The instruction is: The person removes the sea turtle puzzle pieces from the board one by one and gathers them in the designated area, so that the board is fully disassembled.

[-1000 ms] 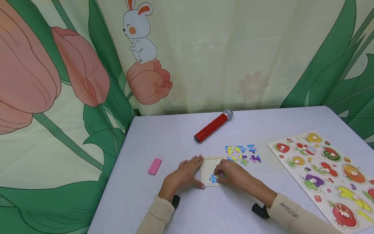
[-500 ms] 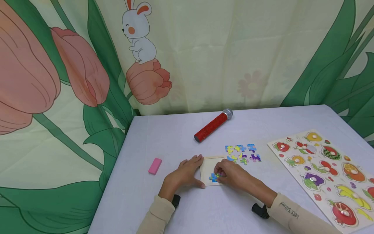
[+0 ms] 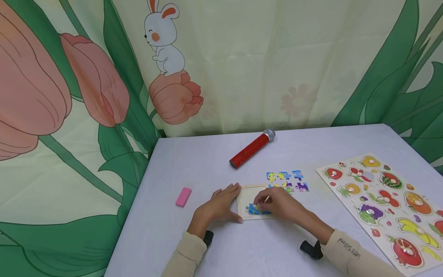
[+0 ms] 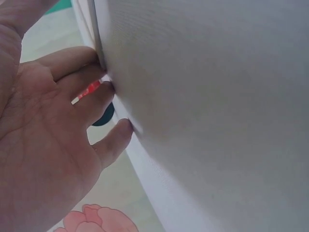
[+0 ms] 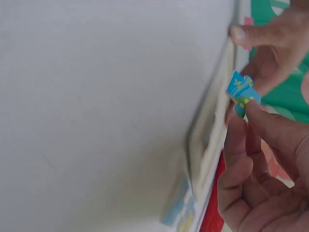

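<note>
A pale wooden puzzle tray (image 3: 246, 194) lies on the white table. My left hand (image 3: 217, 207) rests at the tray's left side, fingers spread and fairly straight, thumb by its lower left corner. In the left wrist view that hand (image 4: 58, 140) touches the surface with its fingertips. Over the tray's right part, my right hand (image 3: 282, 202) pinches a jigsaw piece (image 5: 240, 102) between thumb and forefinger. Blue jigsaw pieces (image 3: 253, 209) show in the tray's lower part, partly covered by that hand. In the right wrist view the piece looks blue, yellow and green.
Several loose jigsaw pieces (image 3: 284, 176) lie just beyond the tray's right side. A red microphone (image 3: 250, 154) lies farther back, a pink block (image 3: 183, 197) to the left. A large fruit puzzle board (image 3: 375, 200) covers the table's right side.
My right hand has shifted slightly to the right, with its fingers still together. More blue shows in the tray's lower part. The left hand has stayed in place.
</note>
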A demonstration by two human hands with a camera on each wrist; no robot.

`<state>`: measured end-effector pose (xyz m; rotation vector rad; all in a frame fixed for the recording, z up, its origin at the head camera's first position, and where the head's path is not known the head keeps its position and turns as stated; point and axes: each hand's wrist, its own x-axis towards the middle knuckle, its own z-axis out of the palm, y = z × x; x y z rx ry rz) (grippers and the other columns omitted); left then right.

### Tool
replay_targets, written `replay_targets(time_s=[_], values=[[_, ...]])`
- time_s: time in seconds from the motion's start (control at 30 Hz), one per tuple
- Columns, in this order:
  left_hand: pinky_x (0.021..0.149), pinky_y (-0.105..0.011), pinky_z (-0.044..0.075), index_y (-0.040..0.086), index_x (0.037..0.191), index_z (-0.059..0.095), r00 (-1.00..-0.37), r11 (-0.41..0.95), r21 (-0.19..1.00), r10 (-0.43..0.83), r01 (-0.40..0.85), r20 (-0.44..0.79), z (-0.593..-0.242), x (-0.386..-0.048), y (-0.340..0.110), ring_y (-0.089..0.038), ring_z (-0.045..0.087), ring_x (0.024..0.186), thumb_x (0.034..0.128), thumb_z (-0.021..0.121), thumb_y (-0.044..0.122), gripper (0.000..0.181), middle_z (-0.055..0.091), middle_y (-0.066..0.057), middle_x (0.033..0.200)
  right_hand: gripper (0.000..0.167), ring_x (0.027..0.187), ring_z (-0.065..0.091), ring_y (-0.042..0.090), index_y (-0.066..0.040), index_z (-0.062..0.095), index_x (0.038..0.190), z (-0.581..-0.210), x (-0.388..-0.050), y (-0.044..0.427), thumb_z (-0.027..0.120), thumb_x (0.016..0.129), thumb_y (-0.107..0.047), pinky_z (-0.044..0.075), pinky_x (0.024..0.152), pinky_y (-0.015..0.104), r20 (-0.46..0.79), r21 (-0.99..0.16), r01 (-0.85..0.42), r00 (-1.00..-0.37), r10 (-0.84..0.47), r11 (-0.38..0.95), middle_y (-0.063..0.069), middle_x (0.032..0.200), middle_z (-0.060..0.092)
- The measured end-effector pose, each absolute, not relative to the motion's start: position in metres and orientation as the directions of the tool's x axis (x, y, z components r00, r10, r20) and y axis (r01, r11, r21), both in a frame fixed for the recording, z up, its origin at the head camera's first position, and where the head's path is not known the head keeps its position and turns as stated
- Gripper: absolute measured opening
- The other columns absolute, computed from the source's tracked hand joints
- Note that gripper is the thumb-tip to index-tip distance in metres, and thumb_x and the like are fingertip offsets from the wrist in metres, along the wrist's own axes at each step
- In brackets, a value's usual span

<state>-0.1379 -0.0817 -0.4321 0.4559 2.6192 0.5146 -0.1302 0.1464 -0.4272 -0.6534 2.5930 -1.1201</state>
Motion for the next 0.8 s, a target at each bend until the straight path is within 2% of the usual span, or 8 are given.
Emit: replay_targets(time_s=[0.23, 0.5, 0.67, 0.8], values=[[0.124, -0.047, 0.018, 0.014, 0.161, 0.036, -0.857, 0.877, 0.427, 0.382, 0.218, -0.346, -0.433, -0.139, -0.080, -0.020, 0.020, 0.155, 0.0771, 0.092, 0.033, 0.102, 0.030, 0.000, 0.167, 0.012, 0.090, 0.063, 0.016, -0.012, 0.080, 0.102, -0.409, -0.145, 0.181, 0.075, 0.093, -0.005, 0.056, 0.075, 0.026, -0.073, -0.763, -0.271, -0.866, -0.495, 0.587, -0.006, 0.096, 0.073], [0.124, -0.047, 0.020, 0.013, 0.161, 0.036, -0.861, 0.881, 0.417, 0.378, 0.222, -0.341, -0.433, -0.138, -0.082, -0.020, 0.022, 0.154, 0.0773, 0.092, 0.033, 0.102, 0.030, -0.001, 0.167, 0.011, 0.097, 0.059, 0.022, -0.010, 0.080, 0.102, -0.407, -0.156, 0.229, 0.076, 0.092, -0.009, 0.053, 0.076, 0.033, -0.290, -0.679, -0.098, -0.874, -0.389, 0.728, 0.003, 0.103, 0.073], [0.124, -0.048, 0.019, 0.013, 0.161, 0.036, -0.857, 0.879, 0.420, 0.384, 0.226, -0.343, -0.434, -0.139, -0.082, -0.020, 0.021, 0.154, 0.0771, 0.092, 0.033, 0.103, 0.030, -0.001, 0.167, 0.010, 0.095, 0.060, 0.022, -0.006, 0.080, 0.101, -0.415, -0.159, 0.240, 0.076, 0.092, -0.006, 0.053, 0.075, 0.033, -0.345, -0.645, -0.014, -0.887, -0.307, 0.764, 0.006, 0.100, 0.074], [0.124, -0.048, 0.019, 0.013, 0.161, 0.036, -0.855, 0.877, 0.425, 0.387, 0.226, -0.345, -0.435, -0.139, -0.081, -0.020, 0.021, 0.154, 0.0768, 0.092, 0.033, 0.103, 0.030, -0.001, 0.167, 0.010, 0.091, 0.059, 0.022, -0.005, 0.080, 0.100, -0.419, -0.160, 0.241, 0.076, 0.091, -0.003, 0.052, 0.074, 0.033, -0.350, -0.634, -0.005, -0.890, -0.293, 0.773, 0.005, 0.097, 0.074]])
